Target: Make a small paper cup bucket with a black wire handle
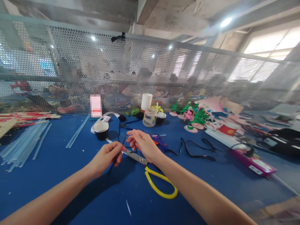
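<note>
My left hand is closed, thumb and forefinger pinching a thin black strand of yarn, whose tail hangs below the fingers. Just to its right and slightly higher, my right hand also has its fingertips closed on the strand. Yellow-handled scissors lie on the blue table beneath both hands, blades towards the left hand. A small black ball of yarn sits beyond the hands. Left of it stands a black paper cup with a white inside, beside a white ribbon.
Clear strips lie at left. A glass jar, stacked white cups and green-and-pink figures stand farther back. A blue glue gun trails its cable towards a purple power strip. A perforated metal screen crosses behind.
</note>
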Demonstrator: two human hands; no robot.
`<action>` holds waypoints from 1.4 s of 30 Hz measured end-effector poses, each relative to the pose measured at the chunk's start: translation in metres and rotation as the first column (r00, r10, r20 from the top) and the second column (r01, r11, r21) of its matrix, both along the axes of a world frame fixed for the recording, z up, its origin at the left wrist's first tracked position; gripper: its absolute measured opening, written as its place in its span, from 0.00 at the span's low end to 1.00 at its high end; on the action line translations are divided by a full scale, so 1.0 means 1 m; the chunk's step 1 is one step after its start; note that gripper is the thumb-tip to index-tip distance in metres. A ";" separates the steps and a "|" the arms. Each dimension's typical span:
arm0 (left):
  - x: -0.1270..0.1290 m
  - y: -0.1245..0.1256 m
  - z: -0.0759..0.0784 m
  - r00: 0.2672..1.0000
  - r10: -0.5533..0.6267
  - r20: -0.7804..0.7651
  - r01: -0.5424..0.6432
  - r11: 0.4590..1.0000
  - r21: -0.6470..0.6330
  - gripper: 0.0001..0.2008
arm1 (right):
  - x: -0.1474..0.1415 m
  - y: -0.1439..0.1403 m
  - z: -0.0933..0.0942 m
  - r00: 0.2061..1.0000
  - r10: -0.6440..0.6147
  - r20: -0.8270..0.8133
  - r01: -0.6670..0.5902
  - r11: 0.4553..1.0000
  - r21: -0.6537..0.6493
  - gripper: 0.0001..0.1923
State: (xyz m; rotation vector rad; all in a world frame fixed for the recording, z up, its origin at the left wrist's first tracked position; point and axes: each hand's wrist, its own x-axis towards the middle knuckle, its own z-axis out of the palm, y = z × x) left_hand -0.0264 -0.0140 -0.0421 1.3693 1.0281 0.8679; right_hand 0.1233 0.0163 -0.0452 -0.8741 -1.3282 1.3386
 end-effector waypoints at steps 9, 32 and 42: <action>0.003 -0.002 -0.002 0.996 0.010 -0.085 -0.004 0.998 0.069 0.17 | 0.001 -0.005 0.001 0.927 -0.017 0.375 -0.059 0.980 0.190 0.12; -0.003 0.002 0.004 0.874 0.355 0.332 -0.366 0.930 -0.031 0.12 | -0.011 -0.025 -0.010 0.834 0.266 0.483 -0.341 0.937 0.072 0.12; -0.022 0.017 0.001 0.870 0.492 0.034 -0.418 0.699 0.581 0.12 | -0.006 -0.021 0.002 0.914 0.288 0.286 -0.301 0.954 0.000 0.07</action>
